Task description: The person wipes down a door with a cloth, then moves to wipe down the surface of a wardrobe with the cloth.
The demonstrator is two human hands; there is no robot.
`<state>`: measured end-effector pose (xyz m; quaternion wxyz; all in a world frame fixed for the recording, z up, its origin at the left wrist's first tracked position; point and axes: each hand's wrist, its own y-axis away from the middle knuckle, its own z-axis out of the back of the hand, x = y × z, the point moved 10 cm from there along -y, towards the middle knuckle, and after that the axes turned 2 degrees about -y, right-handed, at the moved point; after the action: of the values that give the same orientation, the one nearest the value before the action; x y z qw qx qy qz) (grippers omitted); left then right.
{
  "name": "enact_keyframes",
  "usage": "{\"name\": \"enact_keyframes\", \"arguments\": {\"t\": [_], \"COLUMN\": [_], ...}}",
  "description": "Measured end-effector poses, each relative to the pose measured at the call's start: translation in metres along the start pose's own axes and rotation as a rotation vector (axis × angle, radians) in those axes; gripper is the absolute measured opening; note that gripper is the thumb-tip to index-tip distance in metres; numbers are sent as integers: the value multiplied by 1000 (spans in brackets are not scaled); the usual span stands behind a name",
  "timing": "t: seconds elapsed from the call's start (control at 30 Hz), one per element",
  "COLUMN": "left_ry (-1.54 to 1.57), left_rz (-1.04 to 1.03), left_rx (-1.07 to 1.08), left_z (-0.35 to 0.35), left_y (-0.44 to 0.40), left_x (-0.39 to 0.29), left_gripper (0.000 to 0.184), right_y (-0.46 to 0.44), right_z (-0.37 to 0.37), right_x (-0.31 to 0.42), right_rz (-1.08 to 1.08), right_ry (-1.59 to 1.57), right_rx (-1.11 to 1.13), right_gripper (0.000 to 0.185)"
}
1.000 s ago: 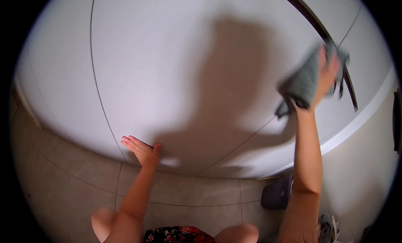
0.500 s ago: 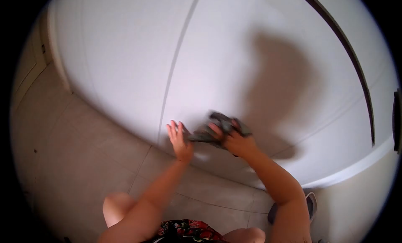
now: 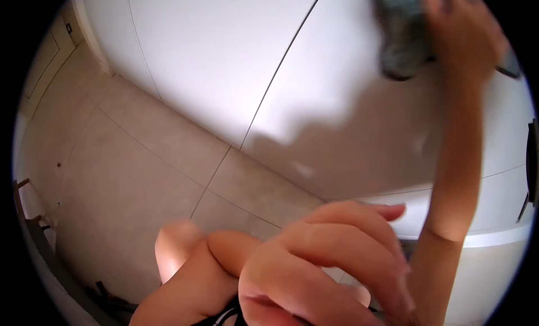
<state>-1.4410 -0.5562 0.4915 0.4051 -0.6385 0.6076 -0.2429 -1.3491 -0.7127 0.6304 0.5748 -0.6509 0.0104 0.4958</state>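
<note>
My right hand point(image 3: 463, 37), blurred at the upper right, presses a grey-green cloth point(image 3: 405, 37) against the white panelled surface point(image 3: 213, 51). Some of the cloth hangs to the left of the fingers, and a small end shows to their right. Close to the camera at the lower centre, my left hand point(image 3: 325, 258) is off the panel with its fingers loosely bent and apart. Nothing shows between them. A dark seam point(image 3: 283, 68) runs down the panel between two sections.
Tiled floor point(image 3: 129, 174) stretches along the foot of the panels. A door point(image 3: 48, 59) is at the upper left, dark furniture or objects point(image 3: 62, 287) lie at the lower left edge, and a black object point(image 3: 531, 163) is at the right edge.
My right hand has swept the cloth from the lower middle up to the upper right. My left hand has left the panel and come up near the camera. The view has shifted.
</note>
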Motion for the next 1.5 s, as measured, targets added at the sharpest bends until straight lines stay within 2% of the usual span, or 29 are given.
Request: {"name": "enact_keyframes", "arguments": {"t": [0.03, 0.13, 0.17, 0.2, 0.23, 0.27, 0.3, 0.33, 0.37, 0.4, 0.43, 0.47, 0.5, 0.57, 0.6, 0.7, 0.77, 0.8, 0.9, 1.0, 1.1, 1.17, 1.2, 1.23, 1.3, 1.33, 1.4, 1.47, 1.5], "left_ry": [99, 415, 481, 546, 562, 681, 815, 946, 942, 946, 956, 972, 992, 979, 971, 647, 427, 435, 207, 98, 41, -62, -64, -46, -31, -74, -135, -141, -137], "left_rz": [-14, -23, 9, 42, 189, 336, 478, 607, 420, 583, 748, 907, 708, 752, 772, 1188, 1411, 1428, 1430, 1464, 1471, 1421, 1402, 1443, 1480, 1517, 1539, 1566, 1570], "left_rx": [18, 101, 117, 131, -248, -319, -416, -534, -454, -442, -428, -415, -533, -654, -714, -406, -142, -103, -18, 30, -14, -156, -153, -153, -145, -142, -115, -81, -77], "left_z": [-5, -29, -45, -61, -53, -56, -59, -62, -53, -59, -66, -72, -70, -82, -88, -109, -112, -117, -130, -121, -96, -82, -82, -83, -82, -82, -86, -93, -90], "left_y": [0, 1, 5, 10, 28, 39, 53, 69, 64, 77, 92, 108, 117, 116, 115, 145, 176, 186, 223, 247, 269, 274, 274, 281, 287, 294, 296, 300, 302], "left_x": [-5, -4, -4, -3, 6, 25, 43, 60, 53, 59, 64, 68, 76, 86, 92, 154, 185, 192, 200, 201, 208, 206, 199, 194, 192, 192, 193, 194, 196], "left_gripper": [9, 21, 24, 26, 21, 20, 19, 17, 18, 19, 19, 20, 17, 14, 14, 14, 21, 21, 22, 21, 18, 14, 14, 13, 12, 13, 13, 14, 14], "right_y": [9, 102, 138, 183, 226, 288, 325, 380, 441, 529, 629, 609, 586, 527, 474, 371, 338, 340, 398, 513, 568, 583, 668, 694, 737, 745, 742, 715, 680], "right_z": [3, -10, -18, -32, -33, -73, -57, -63, -74, -124, -159, -146, -130, -85, -67, -24, 0, 9, 13, -1, -7, -14, -42, -48, -47, -43, -32, -18, -9], "right_x": [51, 177, 216, 257, 285, 319, 300, 327, 338, 342, 334, 290, 244, 189, 137, -18, -97, -125, -158, -156, -139, -142, -144, -139, -99, -90, -108, -156, -185], "right_rz": [9, 278, 311, 486, 393, 263, 135, 294, 345, 10, -503, -368, -254, 273, 159, -253, -344, -394, -564, -802, -871, -982, -1507, -1801, -2432, -2552, -2488, -2130, -1837], "right_ry": [-217, -383, -267, -456, -563, -1024, -1129, -904, -873, -1152, -1198, -1079, -934, -637, -553, -457, -201, -121, -297, -288, -151, -296, -862, -1050, -1288, -1246, -1131, -882, -693], "right_rx": [190, 23, 23, 262, 131, 482, 309, 319, 520, 1078, 1498, 1358, 1216, 1017, 825, 138, -136, -212, -13, -266, -175, -113, -495, -587, -1156, -1250, -1106, -723, -510], "right_gripper": [36, 49, 46, 41, 41, 43, 38, 29, 19, 30, 43, 45, 47, 46, 44, 41, 41, 42, 44, 53, 53, 49, 49, 49, 52, 51, 51, 51, 51]}}
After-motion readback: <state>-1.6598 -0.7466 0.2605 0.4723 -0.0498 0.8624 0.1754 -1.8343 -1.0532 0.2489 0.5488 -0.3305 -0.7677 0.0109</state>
